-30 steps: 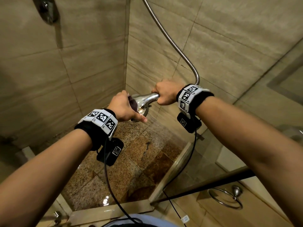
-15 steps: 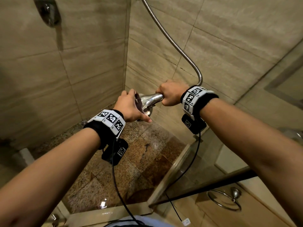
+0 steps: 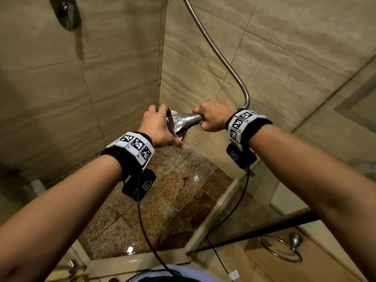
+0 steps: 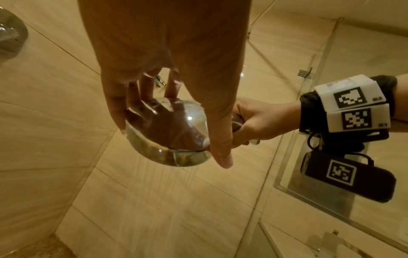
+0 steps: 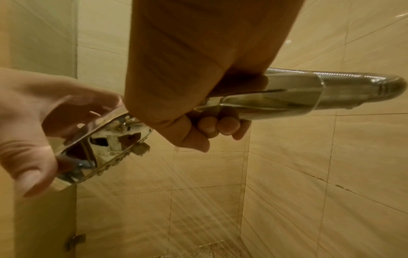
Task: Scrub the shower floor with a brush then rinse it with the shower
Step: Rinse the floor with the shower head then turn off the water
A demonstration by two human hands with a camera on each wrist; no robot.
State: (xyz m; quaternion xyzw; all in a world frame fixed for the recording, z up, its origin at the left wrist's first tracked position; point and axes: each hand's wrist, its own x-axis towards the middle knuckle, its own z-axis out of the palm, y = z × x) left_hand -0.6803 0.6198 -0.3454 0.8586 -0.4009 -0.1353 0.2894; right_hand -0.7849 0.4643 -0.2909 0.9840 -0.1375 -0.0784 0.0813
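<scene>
A chrome shower head [image 3: 180, 124] on a metal hose [image 3: 219, 53] sprays water down toward the back right corner of the wet brown speckled shower floor [image 3: 166, 200]. My right hand [image 3: 211, 117] grips its handle [image 5: 287, 97] in a fist. My left hand [image 3: 158, 127] cups the round head [image 4: 167, 132], fingers over the back and thumb on the near rim. In the right wrist view the shower head [image 5: 103, 148] tilts down and water streaks cross the tiles below. No brush is in view.
Beige tiled walls close in the stall at left and back. A glass panel [image 3: 254, 200] stands on the right, a stone curb [image 3: 138, 265] runs along the front. A round wall valve [image 3: 65, 13] sits high left, a towel ring [image 3: 284, 249] low right.
Both hands and the shower head have drifted slightly right. My left fingers have slid further over the top of the head. Water keeps running.
</scene>
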